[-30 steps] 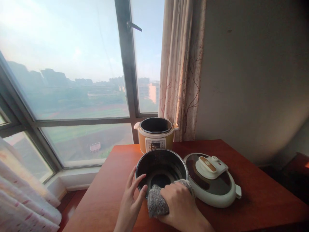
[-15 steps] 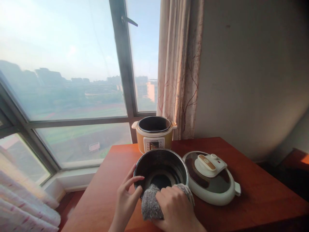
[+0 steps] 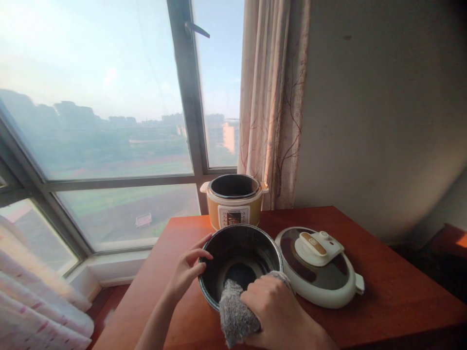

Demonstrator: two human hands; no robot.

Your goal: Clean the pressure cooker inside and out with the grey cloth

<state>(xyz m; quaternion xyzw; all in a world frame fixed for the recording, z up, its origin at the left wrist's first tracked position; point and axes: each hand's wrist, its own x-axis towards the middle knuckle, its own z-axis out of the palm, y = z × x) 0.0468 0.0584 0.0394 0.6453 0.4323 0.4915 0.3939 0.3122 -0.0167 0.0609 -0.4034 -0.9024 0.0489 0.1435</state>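
Observation:
A dark inner pot [image 3: 239, 257] rests on the red-brown table [image 3: 383, 291], tilted slightly toward me. My left hand [image 3: 186, 270] grips the pot's left rim with curled fingers. My right hand [image 3: 279, 311] is closed on a grey cloth [image 3: 233, 316] that hangs over the pot's near rim. Behind the pot stands the yellow and white cooker body [image 3: 233, 201], without its lid. The cooker lid [image 3: 321, 265] lies flat on the table just right of the pot.
A large window [image 3: 98, 121] fills the left side, with a patterned curtain [image 3: 272, 107] beside it and a plain wall at the right. A white and pink fabric [image 3: 32, 301] hangs at the lower left, off the table.
My left hand has slid up along the pot's left rim and now grips it. The pot has tipped a little toward me. My right hand with the cloth stays at the near rim.

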